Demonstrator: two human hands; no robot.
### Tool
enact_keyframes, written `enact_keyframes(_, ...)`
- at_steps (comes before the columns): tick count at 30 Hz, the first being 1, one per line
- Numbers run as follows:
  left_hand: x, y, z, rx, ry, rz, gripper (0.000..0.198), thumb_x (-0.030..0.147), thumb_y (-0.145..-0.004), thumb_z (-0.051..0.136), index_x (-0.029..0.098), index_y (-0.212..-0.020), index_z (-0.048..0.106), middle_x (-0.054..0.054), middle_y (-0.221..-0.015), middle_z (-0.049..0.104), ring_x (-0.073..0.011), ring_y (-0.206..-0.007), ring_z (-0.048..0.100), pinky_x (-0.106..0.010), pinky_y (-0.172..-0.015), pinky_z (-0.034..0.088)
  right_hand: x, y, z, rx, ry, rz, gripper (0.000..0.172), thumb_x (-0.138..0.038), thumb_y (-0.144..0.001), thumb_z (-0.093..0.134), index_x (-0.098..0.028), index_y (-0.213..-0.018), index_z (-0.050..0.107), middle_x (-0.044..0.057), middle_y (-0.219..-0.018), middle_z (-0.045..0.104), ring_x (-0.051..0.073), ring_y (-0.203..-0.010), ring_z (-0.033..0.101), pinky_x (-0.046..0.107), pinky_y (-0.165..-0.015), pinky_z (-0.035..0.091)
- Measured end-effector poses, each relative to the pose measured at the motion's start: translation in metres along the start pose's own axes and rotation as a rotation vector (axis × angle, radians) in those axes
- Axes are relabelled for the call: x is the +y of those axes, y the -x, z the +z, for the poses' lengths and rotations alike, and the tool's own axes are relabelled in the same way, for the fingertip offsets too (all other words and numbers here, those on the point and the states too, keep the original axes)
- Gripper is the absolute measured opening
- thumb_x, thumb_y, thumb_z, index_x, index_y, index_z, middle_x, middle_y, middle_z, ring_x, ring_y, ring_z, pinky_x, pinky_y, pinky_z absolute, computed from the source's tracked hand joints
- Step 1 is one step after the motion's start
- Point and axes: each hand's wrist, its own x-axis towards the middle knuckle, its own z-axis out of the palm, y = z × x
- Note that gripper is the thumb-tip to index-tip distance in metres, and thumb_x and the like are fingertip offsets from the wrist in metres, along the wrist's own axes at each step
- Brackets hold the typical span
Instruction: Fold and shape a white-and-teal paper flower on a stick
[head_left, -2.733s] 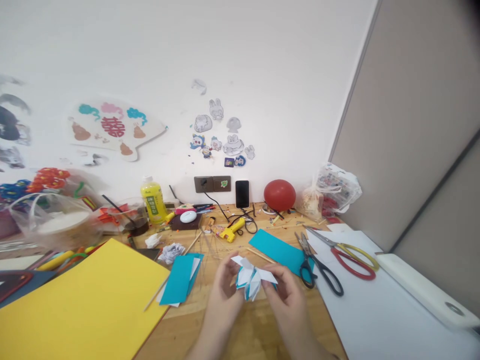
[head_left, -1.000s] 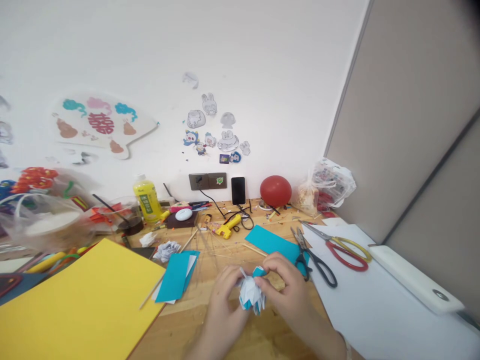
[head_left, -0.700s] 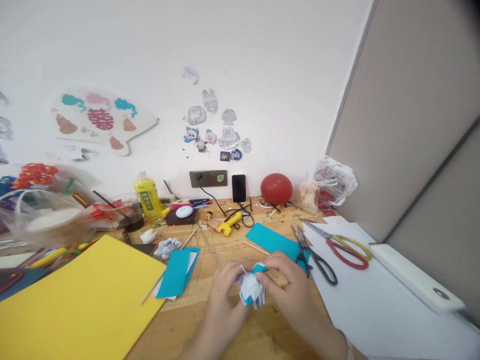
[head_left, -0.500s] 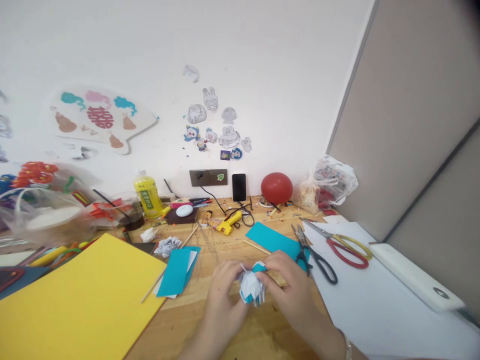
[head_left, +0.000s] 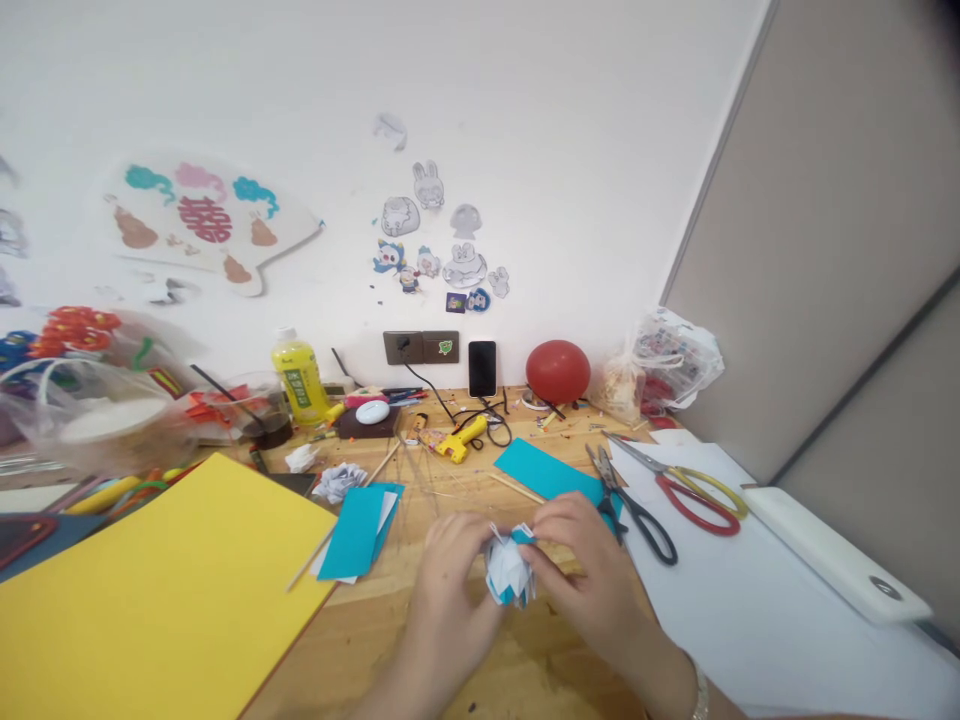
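Note:
A small folded paper flower [head_left: 508, 572], white with teal edges, sits between both hands just above the wooden table [head_left: 450, 660]. My left hand [head_left: 452, 580] grips its left side with curled fingers. My right hand [head_left: 583, 570] pinches its top right, fingers bent over a teal tip. Part of the flower is hidden behind my fingers.
Black scissors [head_left: 632, 505] and red-and-yellow scissors [head_left: 686, 490] lie right of my hands on white sheets [head_left: 757, 630]. A teal sheet [head_left: 544, 472], folded teal paper [head_left: 358, 532], a large yellow sheet [head_left: 157, 590], a glue gun [head_left: 461, 442], a red balloon [head_left: 558, 371] and a yellow bottle [head_left: 300, 378] lie around.
The spread paper piece has been gathered into a tight bundle, and both hands have closed in around it. The hands hold almost still over the last second.

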Motion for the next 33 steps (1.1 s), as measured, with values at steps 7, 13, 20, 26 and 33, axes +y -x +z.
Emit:
enact_keyframes(7,-0.001,0.001,0.0,0.03,-0.031,0.019,0.019,0.016,-0.071,0.055,0.02,-0.089,0.056,-0.006,-0.085,0.062,-0.0225,-0.081,0.056,-0.034,-0.073,0.042,0.002,0.0,-0.001,-0.01,0.007,0.011,0.007,-0.019,-0.079,0.058,-0.022,-0.081,0.064,0.003,-0.073,0.067,0.018,-0.071,0.061,0.031,-0.066,0.047)
enact_keyframes(13,-0.004,-0.002,-0.002,0.063,-0.029,0.016,0.022,0.013,-0.069,0.055,0.02,-0.09,0.057,-0.005,-0.085,0.063,-0.0225,-0.082,0.057,-0.034,-0.072,0.042,0.009,0.001,-0.003,-0.019,-0.355,0.321,0.009,-0.025,-0.079,0.059,-0.021,-0.08,0.067,0.003,-0.075,0.068,0.017,-0.072,0.062,0.029,-0.067,0.049)
enact_keyframes(20,0.003,-0.007,-0.007,-0.037,0.139,0.027,0.02,0.01,-0.069,0.054,0.02,-0.086,0.058,-0.005,-0.086,0.061,-0.0208,-0.082,0.057,-0.034,-0.074,0.044,0.032,-0.002,-0.014,-0.276,-0.842,0.518,0.018,-0.037,-0.076,0.064,-0.019,-0.077,0.069,0.003,-0.077,0.066,0.015,-0.073,0.06,0.025,-0.066,0.048)
enact_keyframes(26,0.0,-0.01,-0.007,-0.062,0.24,0.006,0.016,0.01,-0.071,0.054,0.02,-0.083,0.057,-0.005,-0.087,0.06,-0.0197,-0.084,0.056,-0.031,-0.073,0.044,0.032,-0.004,-0.016,-0.251,-0.713,0.486,0.011,-0.029,-0.079,0.061,-0.021,-0.078,0.068,0.002,-0.075,0.067,0.015,-0.07,0.061,0.025,-0.064,0.048)
enact_keyframes(33,-0.001,-0.005,-0.004,-0.089,0.237,0.046,0.02,0.008,-0.071,0.054,0.022,-0.086,0.056,-0.004,-0.088,0.059,-0.0185,-0.084,0.056,-0.03,-0.075,0.044,0.022,-0.001,-0.012,-0.047,-0.303,0.065,0.013,-0.016,-0.082,0.054,-0.021,-0.084,0.066,0.003,-0.072,0.067,0.015,-0.068,0.06,0.027,-0.064,0.046)
